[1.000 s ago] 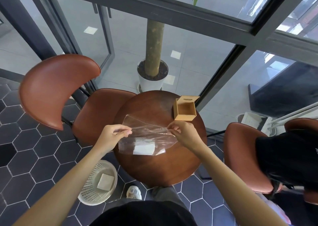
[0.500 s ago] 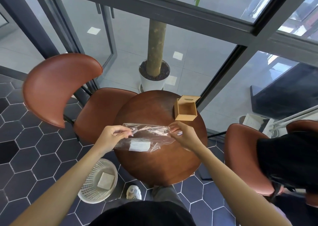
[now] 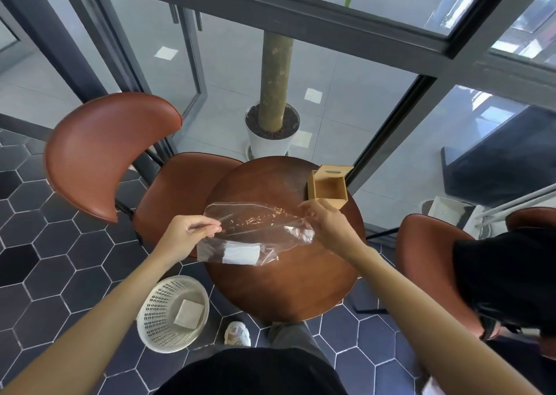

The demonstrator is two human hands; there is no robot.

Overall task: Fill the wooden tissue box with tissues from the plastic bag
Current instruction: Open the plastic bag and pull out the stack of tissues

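Observation:
A clear plastic bag (image 3: 255,229) is held above the round wooden table (image 3: 285,283), with a white stack of tissues (image 3: 242,253) lying in its lower part. My left hand (image 3: 188,232) pinches the bag's left edge. My right hand (image 3: 326,223) grips its right edge. The bag's mouth is spread between the two hands. The wooden tissue box (image 3: 328,187) stands open and looks empty at the table's far right edge, just beyond my right hand, with its slotted lid leaning behind it.
A white perforated basket (image 3: 171,313) holding a white pad sits on the floor at lower left. Brown chairs stand at left (image 3: 111,150) and right (image 3: 433,262); a person in black sits on the right one. A potted tree (image 3: 272,129) stands behind glass.
The bag's mouth has been pulled wider open and its upper flap has risen. Both hands keep their hold on the bag's edges, and the box has not moved.

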